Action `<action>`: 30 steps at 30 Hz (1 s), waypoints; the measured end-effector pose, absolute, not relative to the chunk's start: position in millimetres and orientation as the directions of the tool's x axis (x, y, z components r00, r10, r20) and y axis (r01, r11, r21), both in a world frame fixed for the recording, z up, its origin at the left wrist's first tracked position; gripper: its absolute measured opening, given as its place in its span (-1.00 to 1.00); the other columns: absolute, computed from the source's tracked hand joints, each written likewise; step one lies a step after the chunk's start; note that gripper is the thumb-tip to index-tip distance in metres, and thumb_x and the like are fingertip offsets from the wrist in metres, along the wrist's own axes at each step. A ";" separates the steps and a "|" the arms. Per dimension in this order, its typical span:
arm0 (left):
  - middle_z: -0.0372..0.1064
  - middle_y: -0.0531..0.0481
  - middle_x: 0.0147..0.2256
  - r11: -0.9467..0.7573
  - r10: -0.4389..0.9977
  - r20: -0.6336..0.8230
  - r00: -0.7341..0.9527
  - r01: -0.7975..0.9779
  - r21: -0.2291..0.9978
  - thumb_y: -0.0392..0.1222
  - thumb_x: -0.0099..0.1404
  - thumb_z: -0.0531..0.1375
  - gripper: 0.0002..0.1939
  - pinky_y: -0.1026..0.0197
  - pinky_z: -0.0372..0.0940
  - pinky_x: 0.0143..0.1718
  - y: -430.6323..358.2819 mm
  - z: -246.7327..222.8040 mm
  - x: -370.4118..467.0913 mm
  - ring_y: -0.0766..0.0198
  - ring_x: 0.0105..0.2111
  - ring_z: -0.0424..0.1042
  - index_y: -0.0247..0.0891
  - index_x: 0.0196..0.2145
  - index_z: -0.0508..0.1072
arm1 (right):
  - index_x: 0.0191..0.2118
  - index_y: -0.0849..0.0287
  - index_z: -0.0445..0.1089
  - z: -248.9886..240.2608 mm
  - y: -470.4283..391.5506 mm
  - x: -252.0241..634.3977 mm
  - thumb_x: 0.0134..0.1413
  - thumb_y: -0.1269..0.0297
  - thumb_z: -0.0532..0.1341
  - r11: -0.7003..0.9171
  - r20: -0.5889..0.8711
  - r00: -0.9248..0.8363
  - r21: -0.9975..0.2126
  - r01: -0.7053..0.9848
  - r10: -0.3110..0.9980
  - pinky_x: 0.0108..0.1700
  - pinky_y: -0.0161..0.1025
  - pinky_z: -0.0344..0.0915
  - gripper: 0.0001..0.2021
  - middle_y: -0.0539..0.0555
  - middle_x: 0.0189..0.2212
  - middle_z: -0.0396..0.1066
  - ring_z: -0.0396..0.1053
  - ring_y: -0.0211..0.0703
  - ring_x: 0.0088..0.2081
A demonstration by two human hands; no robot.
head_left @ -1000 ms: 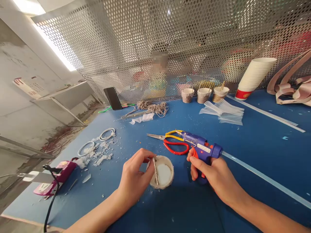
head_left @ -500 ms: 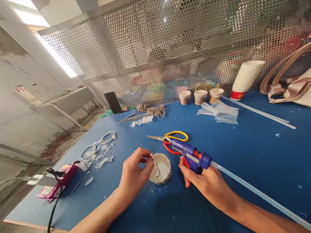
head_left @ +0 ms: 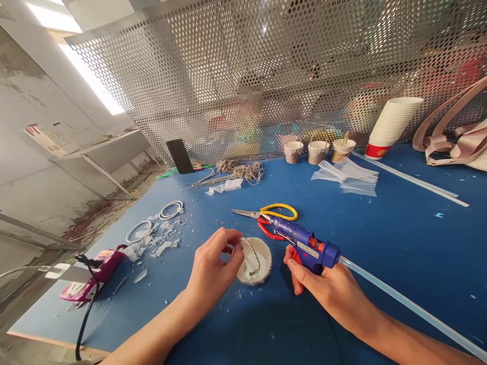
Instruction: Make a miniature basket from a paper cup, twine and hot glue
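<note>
Currently we pinch a thin beige twisted cord [head_left: 256,257] between the thumb and fingers of our left hand [head_left: 213,263], its free length curving across the mouth of a round off-white cup [head_left: 267,276] near the frame's centre. Right of it, our right hand [head_left: 323,284] grips a blue plastic glue gun [head_left: 291,232]; its nozzle overlaps, in view, red-and-yellow-handled metal scissors [head_left: 254,214] on the blue tabletop [head_left: 399,243].

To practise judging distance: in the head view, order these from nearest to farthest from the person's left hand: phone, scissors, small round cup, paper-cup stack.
From the left hand:
1. Small round cup: just right
2. Scissors: beyond, slightly right
3. Phone: far back, left
4. Paper-cup stack: far back, right
</note>
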State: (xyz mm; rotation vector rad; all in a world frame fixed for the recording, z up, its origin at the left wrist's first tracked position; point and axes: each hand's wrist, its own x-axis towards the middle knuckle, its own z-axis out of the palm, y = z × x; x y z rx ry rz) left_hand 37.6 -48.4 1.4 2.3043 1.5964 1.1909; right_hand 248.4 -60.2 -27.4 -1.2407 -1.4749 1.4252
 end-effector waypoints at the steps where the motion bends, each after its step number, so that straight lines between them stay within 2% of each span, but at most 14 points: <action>1: 0.35 0.09 -0.48 -0.455 0.826 0.541 0.155 0.752 0.478 -0.39 0.19 0.06 -0.86 0.45 0.28 -0.61 -48.2 1.9 37.4 0.42 -0.53 0.36 -0.22 -0.35 0.36 | -0.27 0.14 0.36 -26.6 -60.2 248.2 0.11 -0.05 0.11 -0.073 -0.111 -0.267 -0.986 0.148 0.957 -0.30 -0.21 0.32 -0.66 -0.01 -0.56 0.31 0.36 -0.14 -0.42; 7: 0.35 0.09 -0.48 -0.415 0.870 0.467 0.157 0.745 0.522 -0.37 0.20 0.05 -0.87 0.39 0.34 -0.48 -47.8 6.4 34.0 0.43 -0.52 0.32 -0.25 -0.42 0.36 | -0.29 0.17 0.35 -20.2 -60.6 246.8 0.09 -0.06 0.11 -0.046 -0.084 -0.275 -0.989 0.144 0.958 -0.31 -0.21 0.35 -0.65 -0.04 -0.60 0.28 0.34 -0.17 -0.48; 14: 0.38 0.07 -0.46 -0.264 0.959 0.256 0.122 0.715 0.648 -0.32 0.16 0.04 -0.87 0.36 0.33 -0.46 -48.0 16.9 30.1 0.38 -0.47 0.36 -0.25 -0.44 0.38 | -0.28 0.16 0.35 -18.2 -61.6 248.7 0.09 -0.05 0.09 -0.031 -0.077 -0.274 -0.985 0.169 0.959 -0.32 -0.21 0.35 -0.65 -0.03 -0.59 0.29 0.34 -0.17 -0.48; 18: 0.42 0.03 -0.38 -0.165 0.986 0.114 0.121 0.677 0.717 -0.27 0.14 0.07 -0.86 0.32 0.35 -0.43 -48.8 22.3 24.5 0.31 -0.38 0.40 -0.24 -0.35 0.40 | -0.28 0.16 0.35 -21.2 -60.4 248.3 0.08 -0.05 0.09 -0.020 -0.066 -0.269 -0.985 0.170 0.961 -0.32 -0.20 0.36 -0.65 -0.03 -0.59 0.28 0.34 -0.17 -0.48; 20: 0.44 -0.03 -0.23 -0.120 0.988 0.026 0.154 0.641 0.758 -0.26 0.12 0.11 -0.76 0.26 0.39 -0.34 -49.5 25.2 18.0 0.26 -0.28 0.42 -0.23 -0.21 0.40 | -0.27 0.16 0.35 -22.1 -59.9 248.5 0.08 -0.06 0.09 -0.020 -0.065 -0.264 -0.985 0.169 0.962 -0.33 -0.20 0.36 -0.64 -0.03 -0.59 0.28 0.33 -0.17 -0.49; 22: 0.39 -0.11 -0.03 -0.088 0.969 -0.067 0.237 0.586 0.806 -0.25 0.09 0.16 -0.57 0.15 0.40 -0.18 -49.7 27.2 9.3 0.18 -0.14 0.42 -0.20 -0.03 0.32 | -0.28 0.16 0.35 -22.4 -60.0 249.5 0.08 -0.06 0.09 -0.016 -0.061 -0.265 -0.986 0.168 0.962 -0.32 -0.20 0.36 -0.64 -0.03 -0.59 0.27 0.33 -0.17 -0.49; 23: 0.32 -0.14 0.06 -0.083 0.948 -0.107 0.301 0.553 0.829 -0.25 0.07 0.19 -0.45 0.09 0.37 -0.08 -49.4 27.3 4.8 0.13 -0.05 0.39 -0.17 0.06 0.25 | -0.29 0.16 0.35 -22.3 -60.3 250.2 0.09 -0.06 0.09 -0.013 -0.057 -0.266 -0.987 0.163 0.962 -0.32 -0.20 0.36 -0.65 -0.04 -0.60 0.27 0.34 -0.17 -0.48; 25: 0.12 -0.15 0.22 -0.085 0.900 -0.154 0.408 0.511 0.855 -0.30 0.01 0.25 -0.21 -0.01 0.20 0.13 -47.8 25.3 -3.1 0.05 0.16 0.20 -0.12 0.19 0.09 | -0.29 0.16 0.34 -21.8 -61.2 251.7 0.10 -0.05 0.09 -0.007 -0.047 -0.269 -0.989 0.146 0.962 -0.31 -0.21 0.36 -0.66 -0.04 -0.60 0.27 0.34 -0.17 -0.48; 28: -0.06 -0.14 0.30 -0.060 0.858 -0.183 0.480 0.447 0.893 -0.41 -0.04 0.22 -0.05 -0.04 0.03 0.23 -43.8 17.5 -8.9 0.06 0.26 0.03 -0.10 0.26 -0.07 | -0.27 0.16 0.33 -21.6 -62.4 253.2 0.12 -0.03 0.10 -0.010 -0.043 -0.277 -0.993 0.120 0.960 -0.32 -0.22 0.36 -0.67 -0.05 -0.60 0.27 0.34 -0.18 -0.48; 30: -0.01 -0.17 0.27 -0.039 0.849 -0.176 0.497 0.393 0.919 -0.44 -0.03 0.20 -0.05 -0.03 0.05 0.22 -41.5 12.0 -8.2 0.08 0.23 0.08 -0.13 0.27 -0.10 | -0.27 0.16 0.33 -22.5 -62.5 253.9 0.12 -0.03 0.10 -0.008 -0.038 -0.282 -0.994 0.108 0.959 -0.32 -0.23 0.35 -0.67 -0.05 -0.61 0.26 0.34 -0.18 -0.47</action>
